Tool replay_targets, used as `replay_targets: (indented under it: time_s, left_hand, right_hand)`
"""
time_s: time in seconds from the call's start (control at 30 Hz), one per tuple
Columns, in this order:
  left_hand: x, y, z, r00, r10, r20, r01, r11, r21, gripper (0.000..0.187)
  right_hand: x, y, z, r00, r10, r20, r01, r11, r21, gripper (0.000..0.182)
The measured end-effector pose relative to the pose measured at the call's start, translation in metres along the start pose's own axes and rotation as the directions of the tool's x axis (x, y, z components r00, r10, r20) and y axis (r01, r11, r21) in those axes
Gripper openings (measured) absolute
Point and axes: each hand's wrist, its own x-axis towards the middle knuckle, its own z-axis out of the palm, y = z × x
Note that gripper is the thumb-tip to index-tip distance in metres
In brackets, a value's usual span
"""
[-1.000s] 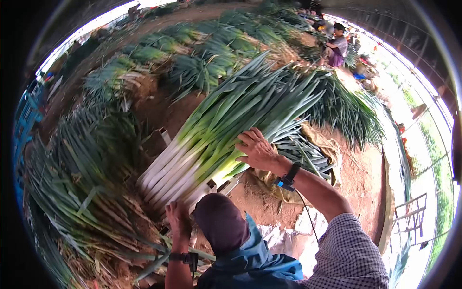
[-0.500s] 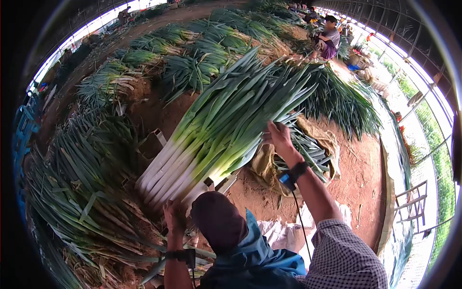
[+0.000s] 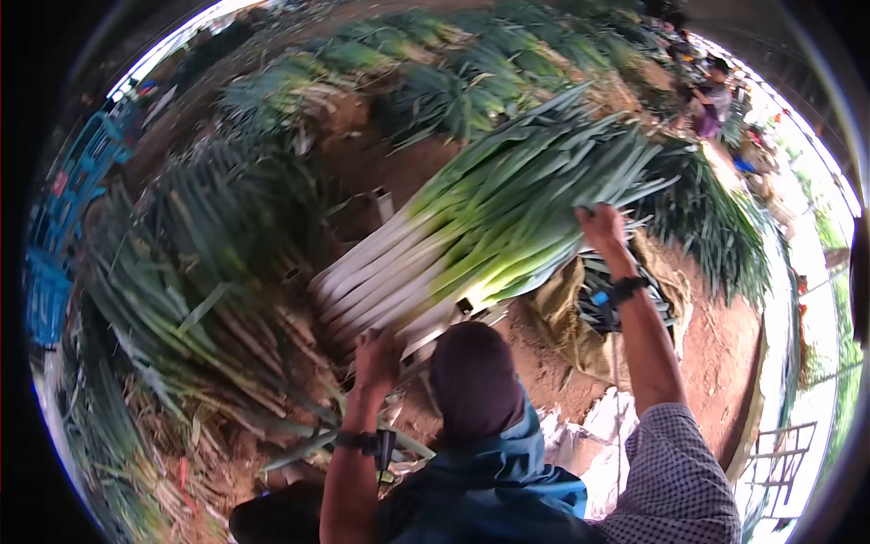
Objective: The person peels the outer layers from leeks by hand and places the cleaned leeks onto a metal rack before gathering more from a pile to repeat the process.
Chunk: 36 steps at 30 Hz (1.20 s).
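Note:
A broad layer of leeks (image 3: 507, 208) lies slanted before me, white stalks at lower left and green leaves spread to upper right. My left hand (image 3: 376, 352) is at the white root ends, its fingers bent and closed against them; part of the grip is hidden. At the right edge of the leaves, my right hand (image 3: 603, 227) has its fingers curled on the leek leaves. Part of a metal frame (image 3: 385, 205) shows beside and under the leeks. A dark cap (image 3: 476, 376) and blue collar fill the lower middle, between the two forearms.
More leeks (image 3: 199, 272) are heaped at left, with further bundles (image 3: 489, 72) behind. A brown sack (image 3: 566, 313) holding leeks lies at right. Blue crates (image 3: 50, 290) stand far left. Another person (image 3: 711, 100) sits at upper right. A metal rack (image 3: 779, 467) stands at lower right.
The camera view has swung left, so the whole scene sits further right. Both hands remain at the same leeks, left at the root ends and right at the leaves.

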Motion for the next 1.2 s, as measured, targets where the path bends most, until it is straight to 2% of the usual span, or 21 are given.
replay_targets:
  time_s: [0.03, 0.07, 0.1, 0.13, 0.2, 0.23, 0.33, 0.4, 0.43, 0.47, 0.53, 0.63, 0.73, 0.83, 0.9, 0.97, 1.0, 1.07, 1.1, 1.13, 1.2]
  left_hand:
    - [0.005, 0.01, -0.015, 0.999, 0.015, 0.049, -0.016, 0.999, 0.038, 0.015]
    - [0.009, 0.016, -0.023, 0.994, 0.032, 0.101, -0.039, 0.997, 0.07, 0.016]
    - [0.009, 0.016, -0.024, 0.995, 0.044, 0.093, -0.051, 0.997, 0.065, 0.016]
    - [0.009, 0.015, -0.023, 0.994, 0.06, 0.086, -0.065, 0.996, 0.06, 0.015]
    - [0.007, 0.012, -0.024, 0.995, 0.06, 0.081, -0.062, 0.998, 0.025, 0.015]
    - [0.007, 0.012, -0.025, 0.996, 0.045, 0.079, -0.044, 0.999, -0.01, 0.016]
    - [0.01, 0.019, -0.028, 0.995, -0.055, 0.088, 0.061, 0.996, -0.071, 0.021]
    - [0.008, 0.024, -0.029, 0.986, -0.152, 0.063, 0.16, 0.977, -0.144, 0.023]
    - [0.006, 0.027, -0.03, 0.976, -0.212, 0.053, 0.218, 0.962, -0.162, 0.025]
    - [0.01, 0.015, -0.038, 0.965, 0.094, 0.244, -0.125, 0.985, 0.115, 0.024]
    - [0.01, 0.033, -0.049, 0.986, -0.12, 0.119, 0.129, 0.989, -0.077, 0.016]
    - [0.002, 0.027, -0.021, 0.997, -0.074, 0.0, 0.074, 0.996, -0.049, 0.013]
    - [-0.002, 0.04, -0.016, 0.982, -0.097, -0.164, 0.099, 0.995, 0.002, 0.016]
    - [-0.007, 0.045, -0.011, 0.976, -0.16, -0.145, 0.153, 0.987, -0.057, 0.03]
    - [0.001, 0.042, -0.013, 0.983, -0.11, -0.144, 0.103, 0.993, -0.058, 0.035]
    - [-0.008, 0.036, -0.009, 0.992, -0.061, -0.109, 0.056, 0.997, -0.046, 0.04]
    - [-0.011, 0.031, 0.002, 0.971, -0.069, -0.23, 0.046, 0.993, -0.104, 0.026]
    - [-0.01, 0.029, 0.004, 0.95, -0.071, -0.303, 0.05, 0.996, -0.076, 0.024]
    - [-0.01, 0.026, 0.007, 0.96, -0.041, -0.277, 0.039, 0.999, -0.015, 0.021]
    - [-0.009, 0.035, -0.003, 0.95, -0.149, -0.273, 0.124, 0.986, -0.109, 0.021]
    - [-0.015, 0.047, -0.017, 0.938, -0.195, -0.287, 0.172, 0.98, -0.104, 0.033]
  right_hand:
    - [-0.02, -0.02, -0.022, 0.997, -0.058, -0.053, 0.057, 0.998, -0.032, 0.042]
    - [-0.037, -0.041, -0.041, 0.995, -0.087, -0.056, 0.088, 0.996, 0.021, 0.031]
    - [-0.054, -0.055, -0.043, 0.95, -0.283, -0.134, 0.298, 0.948, 0.11, 0.025]
    - [-0.069, -0.068, -0.042, 0.862, -0.451, -0.23, 0.493, 0.851, 0.18, 0.02]
    - [-0.088, -0.105, -0.044, 0.611, -0.758, -0.229, 0.788, 0.609, 0.09, 0.015]
    - [-0.09, -0.116, -0.033, 0.538, -0.818, -0.202, 0.843, 0.521, 0.134, 0.018]
    - [-0.087, -0.124, -0.014, 0.481, -0.871, -0.098, 0.866, 0.454, 0.208, 0.021]
    - [-0.077, -0.119, -0.012, 0.392, -0.911, 0.125, 0.892, 0.41, 0.192, 0.029]
    - [-0.079, -0.119, -0.008, 0.409, -0.897, 0.167, 0.879, 0.436, 0.194, 0.03]
    - [-0.079, -0.118, -0.004, 0.386, -0.901, 0.197, 0.884, 0.422, 0.201, 0.03]
    - [-0.076, -0.121, -0.003, 0.385, -0.869, 0.311, 0.862, 0.459, 0.217, 0.03]
    - [-0.084, -0.112, 0.005, 0.383, -0.9, 0.207, 0.883, 0.423, 0.205, 0.031]
    - [-0.089, -0.111, 0.012, 0.399, -0.911, 0.103, 0.883, 0.412, 0.224, 0.033]
    - [-0.089, -0.106, 0.024, 0.35, -0.936, 0.032, 0.91, 0.348, 0.224, 0.03]
    - [-0.084, -0.106, 0.03, 0.333, -0.94, -0.072, 0.923, 0.309, 0.229, 0.028]
    - [-0.079, -0.103, 0.028, 0.326, -0.945, 0.018, 0.938, 0.326, 0.119, 0.028]
    - [-0.083, -0.104, 0.032, 0.312, -0.948, 0.059, 0.944, 0.317, 0.089, 0.028]
    - [-0.078, -0.097, 0.044, 0.275, -0.961, 0.01, 0.953, 0.274, 0.128, 0.029]
    - [-0.08, -0.102, 0.038, 0.35, -0.935, 0.063, 0.907, 0.355, 0.227, 0.028]
    - [-0.08, -0.106, 0.028, 0.418, -0.899, 0.132, 0.844, 0.438, 0.31, 0.027]
    - [-0.08, -0.112, 0.019, 0.469, -0.868, 0.161, 0.786, 0.494, 0.373, 0.023]
